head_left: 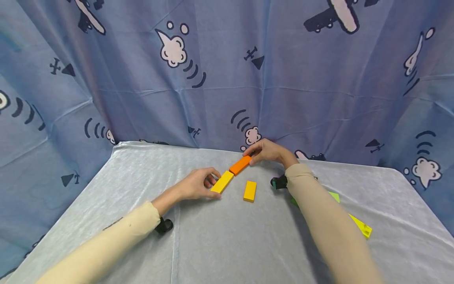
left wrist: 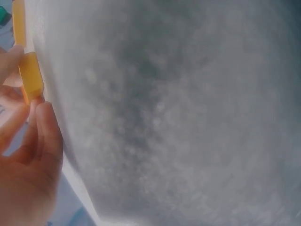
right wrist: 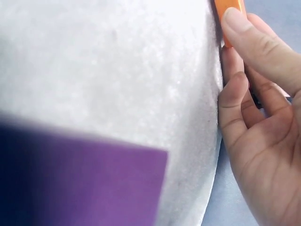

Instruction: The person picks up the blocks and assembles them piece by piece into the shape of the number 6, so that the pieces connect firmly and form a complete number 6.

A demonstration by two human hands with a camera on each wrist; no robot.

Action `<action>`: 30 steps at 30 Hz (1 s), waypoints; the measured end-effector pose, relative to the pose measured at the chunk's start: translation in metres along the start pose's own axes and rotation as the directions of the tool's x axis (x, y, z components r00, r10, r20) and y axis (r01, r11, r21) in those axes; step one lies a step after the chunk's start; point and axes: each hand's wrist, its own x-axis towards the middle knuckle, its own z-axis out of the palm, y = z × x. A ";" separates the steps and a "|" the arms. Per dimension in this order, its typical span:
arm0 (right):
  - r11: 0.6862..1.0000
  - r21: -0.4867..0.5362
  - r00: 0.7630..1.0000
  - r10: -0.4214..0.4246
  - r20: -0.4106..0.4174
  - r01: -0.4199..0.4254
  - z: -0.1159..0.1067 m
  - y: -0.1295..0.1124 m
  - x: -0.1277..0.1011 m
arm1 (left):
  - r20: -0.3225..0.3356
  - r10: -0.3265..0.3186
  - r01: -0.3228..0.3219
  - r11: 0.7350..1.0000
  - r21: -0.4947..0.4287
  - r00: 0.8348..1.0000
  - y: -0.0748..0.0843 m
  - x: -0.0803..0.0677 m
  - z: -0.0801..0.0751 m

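In the head view a yellow block [head_left: 222, 182] and an orange block [head_left: 240, 165] lie end to end on the cloth, forming one slanted line. My left hand [head_left: 198, 183] holds the yellow block at its near end between thumb and fingers; the left wrist view shows the fingertips against this yellow block [left wrist: 31, 75]. At the far end of the line my right hand [head_left: 267, 151] pinches the orange block, and its thumb lies on the orange block [right wrist: 229, 21] in the right wrist view. A second yellow block [head_left: 250, 191] lies apart, between the two arms.
A green block [head_left: 334, 196] and a bright yellow piece [head_left: 361, 227] lie partly hidden by the right sleeve. A blurred purple object [right wrist: 108, 174] fills the lower left of the right wrist view. Behind the cloth-covered table [head_left: 220, 240] hangs a blue patterned curtain [head_left: 220, 71].
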 end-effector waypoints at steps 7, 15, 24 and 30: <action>1.000 0.007 1.000 -0.021 0.000 0.021 0.002 0.001 0.000 | -0.001 0.010 -0.010 1.000 0.001 1.000 0.000 0.000 0.000; 0.996 0.036 0.996 -0.084 0.006 0.084 0.004 0.001 0.001 | -0.002 0.022 -0.022 1.000 -0.006 1.000 -0.002 0.000 0.000; 0.999 0.033 0.999 -0.042 -0.001 0.042 0.007 -0.002 0.000 | 0.006 0.035 -0.035 0.999 -0.003 0.999 -0.002 0.000 0.000; 0.999 0.033 1.000 -0.026 -0.010 0.027 0.009 -0.004 0.001 | 0.009 0.026 -0.026 1.000 0.003 1.000 0.000 0.000 -0.001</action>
